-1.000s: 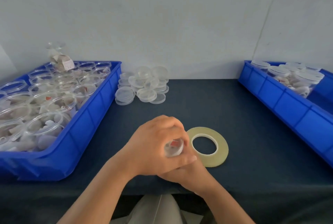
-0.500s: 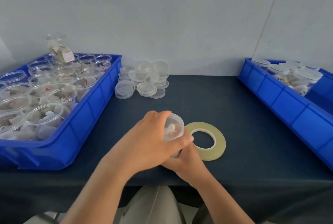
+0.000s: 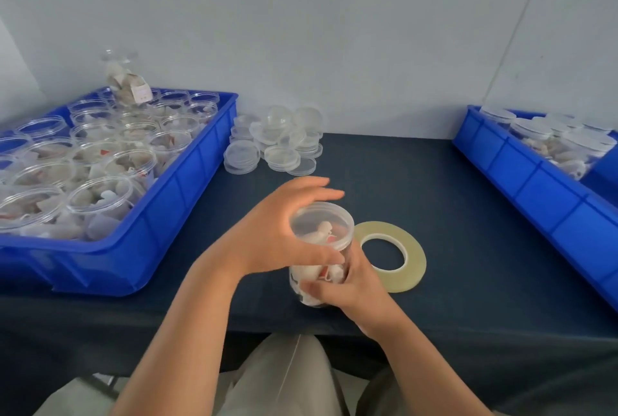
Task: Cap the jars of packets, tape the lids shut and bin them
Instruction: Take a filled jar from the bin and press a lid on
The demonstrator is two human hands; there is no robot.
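My right hand (image 3: 349, 290) grips the packet jar (image 3: 312, 274) beside the tape roll (image 3: 416, 260); my left hand (image 3: 274, 235) clasps its lid (image 3: 322, 220)

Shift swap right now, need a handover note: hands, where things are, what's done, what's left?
Left hand: cups the lid of the jar, thumb on its near side.
Right hand: grips the jar's body, near the front edge of the table.
Tape roll: flat on the table, just right of the jar, untouched.
Done: lid on this jar; capped jars sit in the right bin.
Left: tape this lid (no tape visible), bin it, then do the open jars in the left bin. Spare lids are stacked behind.
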